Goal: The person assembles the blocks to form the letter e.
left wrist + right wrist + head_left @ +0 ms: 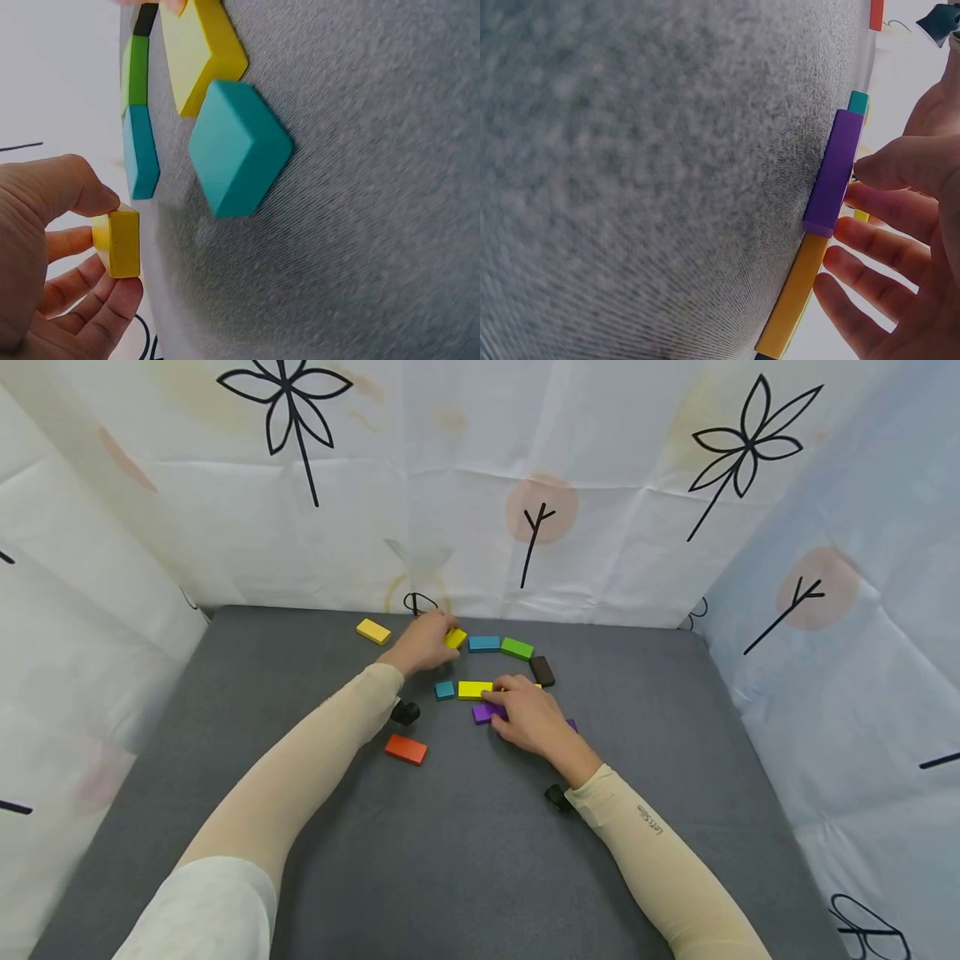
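At the far side of the table, my left hand (423,643) pinches a yellow block (120,241) between thumb and fingers. This block (455,638) is close to the left end of a blue block (483,644), which adjoins a green block (517,648). Nearer to me, my right hand (534,717) lies over a row of blocks with fingers loosely extended. Its thumb is at the edge of a purple block (834,172), its other fingers beside an orange-yellow block (787,300). A yellow block (472,691) and a small teal block (445,691) lie left of its fingertips.
A dark brown block (542,671) continues the curve after the green one. Another yellow block (372,631) lies at the far left, and a red-orange block (406,749) sits below the left wrist. Printed white cloth (465,543) walls the grey table (450,877) at back and sides.
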Tool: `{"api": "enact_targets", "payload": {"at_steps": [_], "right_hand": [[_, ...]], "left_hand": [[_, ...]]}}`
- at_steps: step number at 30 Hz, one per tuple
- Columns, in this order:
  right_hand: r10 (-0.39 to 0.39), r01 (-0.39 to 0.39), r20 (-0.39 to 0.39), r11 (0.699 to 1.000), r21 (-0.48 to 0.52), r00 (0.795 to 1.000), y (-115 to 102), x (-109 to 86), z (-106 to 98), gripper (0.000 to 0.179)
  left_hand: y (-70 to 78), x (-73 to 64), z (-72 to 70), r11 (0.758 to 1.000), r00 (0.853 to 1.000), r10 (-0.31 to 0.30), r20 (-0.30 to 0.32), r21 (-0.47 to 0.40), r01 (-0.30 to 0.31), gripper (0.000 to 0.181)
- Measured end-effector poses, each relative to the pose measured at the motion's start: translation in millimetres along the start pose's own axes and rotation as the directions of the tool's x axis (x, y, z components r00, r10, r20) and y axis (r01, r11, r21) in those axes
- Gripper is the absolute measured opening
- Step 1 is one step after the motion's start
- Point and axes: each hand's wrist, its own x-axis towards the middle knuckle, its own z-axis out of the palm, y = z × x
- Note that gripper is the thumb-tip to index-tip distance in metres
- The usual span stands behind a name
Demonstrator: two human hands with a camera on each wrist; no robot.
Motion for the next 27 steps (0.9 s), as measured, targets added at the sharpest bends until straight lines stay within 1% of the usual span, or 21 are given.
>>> {"api": "enact_targets", "payload": {"at_steps": [5,10,14,22,27], "right_hand": [[-0.001,0.001,0.0,1.0,0.005,1.0,0.4,-0.2,0.0,0.045],[-0.002,0.002,-0.005,1.0,0.005,1.0,1.5,-0.2,0.8,0.044],[-0.001,0.001,-0.008,1.0,0.01,1.0,2.1,-0.1,1.1,0.044],[0.008,-0.008,0.003,1.0,0.02,1.0,1.9,0.1,-0.1,0.045],[0.0,0.0,-0.007,1.0,0.026,1.0,2.2,-0.2,0.0,0.045]], "left_hand": [[0.5,-0.1,6.6,1.0,1.0,0.002,0.017,0.005,-0.002,0.055],[0.5,0.5,11.5,1.0,0.999,-0.019,0.027,-0.005,0.019,0.056],[-1.1,0.7,14.6,1.0,0.999,-0.021,0.038,0.005,0.021,0.055],[-3.7,1.4,15.6,1.0,0.998,-0.011,0.057,0.015,0.01,0.054],[-5.0,2.4,16.6,1.0,0.997,-0.004,0.071,0.024,0.002,0.054]]}}
